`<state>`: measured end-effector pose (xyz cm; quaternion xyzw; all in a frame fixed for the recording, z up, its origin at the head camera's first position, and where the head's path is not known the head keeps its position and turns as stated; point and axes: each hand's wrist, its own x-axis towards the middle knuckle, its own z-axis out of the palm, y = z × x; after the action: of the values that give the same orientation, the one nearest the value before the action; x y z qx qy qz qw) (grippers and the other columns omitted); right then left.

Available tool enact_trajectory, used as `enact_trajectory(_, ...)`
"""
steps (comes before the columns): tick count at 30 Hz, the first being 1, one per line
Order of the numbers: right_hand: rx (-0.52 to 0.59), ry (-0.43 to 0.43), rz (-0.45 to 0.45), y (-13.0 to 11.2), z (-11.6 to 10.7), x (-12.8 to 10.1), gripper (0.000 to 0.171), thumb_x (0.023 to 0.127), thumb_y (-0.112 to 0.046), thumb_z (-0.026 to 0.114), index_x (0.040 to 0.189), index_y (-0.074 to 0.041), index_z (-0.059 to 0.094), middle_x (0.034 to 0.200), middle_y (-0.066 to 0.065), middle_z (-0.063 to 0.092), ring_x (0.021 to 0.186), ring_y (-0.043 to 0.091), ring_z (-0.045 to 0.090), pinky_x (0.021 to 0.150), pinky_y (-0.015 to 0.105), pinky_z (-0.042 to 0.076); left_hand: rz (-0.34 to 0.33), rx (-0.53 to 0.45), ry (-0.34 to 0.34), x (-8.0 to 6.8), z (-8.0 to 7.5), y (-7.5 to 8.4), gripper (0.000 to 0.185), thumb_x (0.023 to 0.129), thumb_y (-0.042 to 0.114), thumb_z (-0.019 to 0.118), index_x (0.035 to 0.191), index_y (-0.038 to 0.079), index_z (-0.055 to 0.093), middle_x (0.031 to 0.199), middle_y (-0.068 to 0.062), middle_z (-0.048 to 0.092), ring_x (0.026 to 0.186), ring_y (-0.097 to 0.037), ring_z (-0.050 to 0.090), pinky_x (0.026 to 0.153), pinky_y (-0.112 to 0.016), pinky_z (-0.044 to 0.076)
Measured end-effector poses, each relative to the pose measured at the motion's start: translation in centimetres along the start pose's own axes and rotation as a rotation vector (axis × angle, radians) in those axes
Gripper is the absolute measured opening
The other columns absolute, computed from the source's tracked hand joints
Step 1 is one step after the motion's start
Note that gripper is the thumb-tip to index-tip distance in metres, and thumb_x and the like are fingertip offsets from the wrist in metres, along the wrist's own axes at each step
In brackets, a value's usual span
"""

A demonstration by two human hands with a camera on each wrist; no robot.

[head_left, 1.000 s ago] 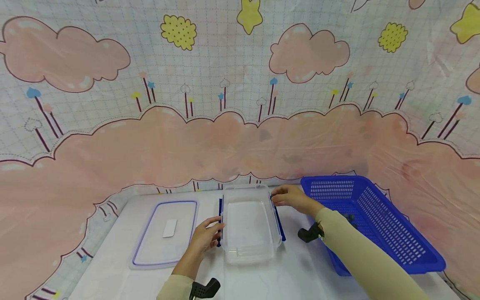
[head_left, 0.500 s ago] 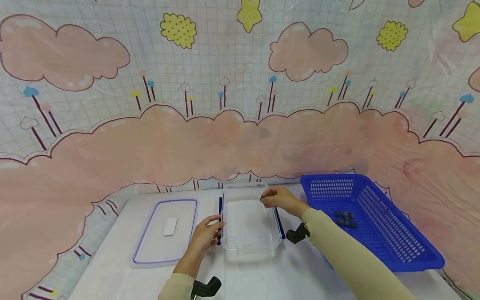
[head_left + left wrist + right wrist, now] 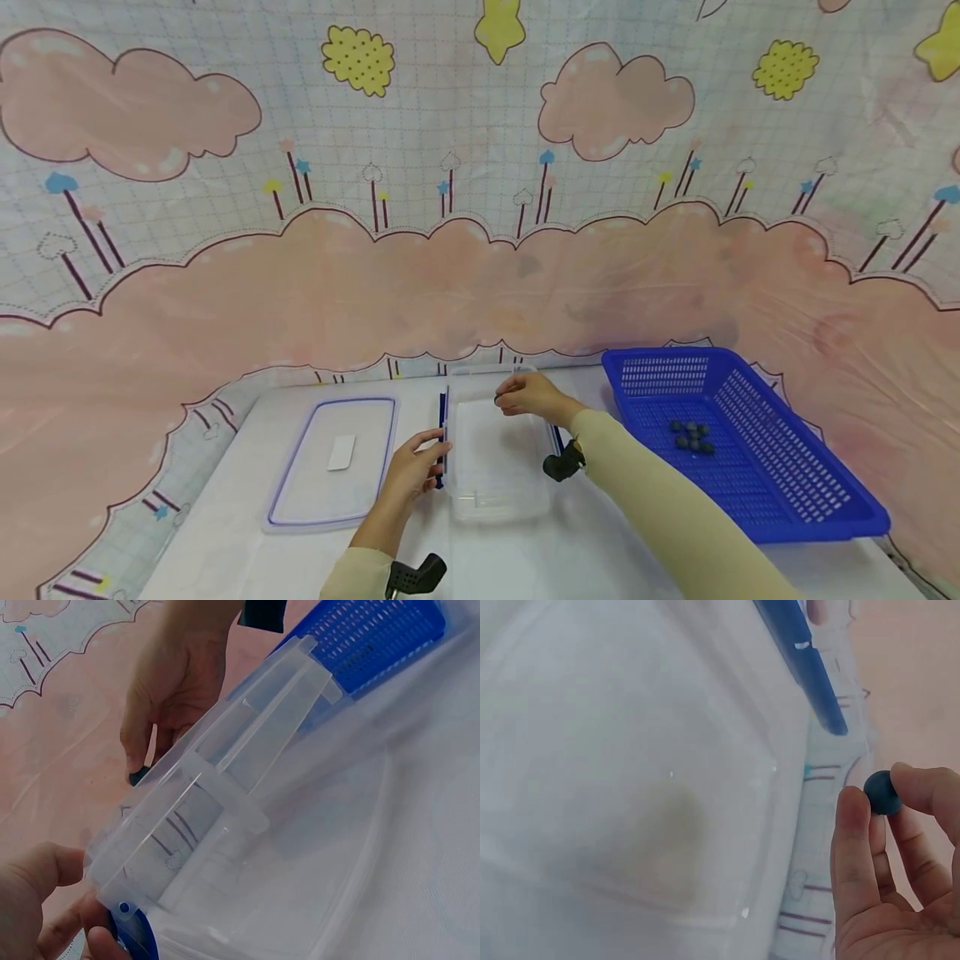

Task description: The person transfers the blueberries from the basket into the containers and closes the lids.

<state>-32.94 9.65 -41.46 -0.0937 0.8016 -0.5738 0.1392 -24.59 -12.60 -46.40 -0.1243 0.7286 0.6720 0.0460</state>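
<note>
A clear plastic container (image 3: 501, 467) with blue side latches stands without its lid at the middle of the white table. My left hand (image 3: 411, 468) grips its left side; in the left wrist view the thumb and fingers hold the wall beside a blue latch (image 3: 139, 930). Between thumb and fingers, my right hand (image 3: 534, 397) pinches a small dark teal ball (image 3: 883, 793), above the far part of the container. Several similar balls (image 3: 692, 437) lie together in the blue basket (image 3: 780, 467) on the right.
On the left of the table lies a clear lid (image 3: 300, 500) with a blue seal, a white rectangle (image 3: 341, 452) at its middle. The basket's near corner reaches toward the table's right edge. A printed cloth (image 3: 480, 292) hangs behind the table.
My right hand has moved left with the ball, from the container's right rim to over its inside. The balls in the basket have come into fuller view. My left hand stays put.
</note>
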Motion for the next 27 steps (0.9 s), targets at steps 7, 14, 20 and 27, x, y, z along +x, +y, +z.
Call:
enact_trajectory(7, 0.037, -0.024, 0.017, 0.2, 1.5, 0.9, 0.021, 0.089, 0.0, 0.067, 0.108, 0.009, 0.063, 0.101, 0.015, 0.067, 0.091, 0.027, 0.069, 0.086, 0.035, 0.057, 0.002, -0.01, 0.01, 0.0, 0.1, 0.0, 0.042, 0.09, 0.019, 0.069, 0.129, 0.005, 0.061, 0.089, -0.006, 0.065, 0.06, -0.008, 0.054, 0.051, -0.02, 0.045)
enact_trajectory(14, 0.032, -0.026, 0.069, 0.9, 3.0, 1.6, 0.021, 0.089, -0.003, 0.067, 0.106, 0.007, 0.063, 0.097, 0.012, 0.068, 0.096, 0.033, 0.068, 0.086, 0.035, 0.056, 0.011, 0.012, 0.021, -0.1, 0.2, 0.0, 0.041, 0.09, 0.02, 0.069, 0.128, 0.006, 0.062, 0.081, -0.002, 0.062, 0.06, -0.008, 0.053, 0.05, -0.02, 0.044)
enact_trajectory(20, 0.009, -0.017, 0.094, 1.3, 3.9, 2.2, 0.019, 0.088, -0.006, 0.068, 0.104, 0.005, 0.066, 0.097, 0.011, 0.067, 0.085, 0.019, 0.068, 0.085, 0.034, 0.056, 0.034, 0.006, 0.009, -0.2, 0.1, -0.1, 0.042, 0.09, 0.019, 0.07, 0.128, 0.005, 0.062, 0.089, -0.005, 0.068, 0.06, -0.007, 0.053, 0.05, -0.02, 0.043)
enact_trajectory(27, -0.009, 0.002, 0.135, 1.6, 4.5, 2.9, 0.018, 0.089, -0.008, 0.069, 0.102, 0.003, 0.067, 0.099, 0.011, 0.068, 0.084, 0.017, 0.067, 0.087, 0.035, 0.056, 0.016, 0.001, 0.01, -0.1, 0.1, -0.2, 0.043, 0.089, 0.02, 0.07, 0.128, 0.007, 0.062, 0.085, -0.003, 0.065, 0.061, -0.007, 0.053, 0.052, -0.02, 0.042)
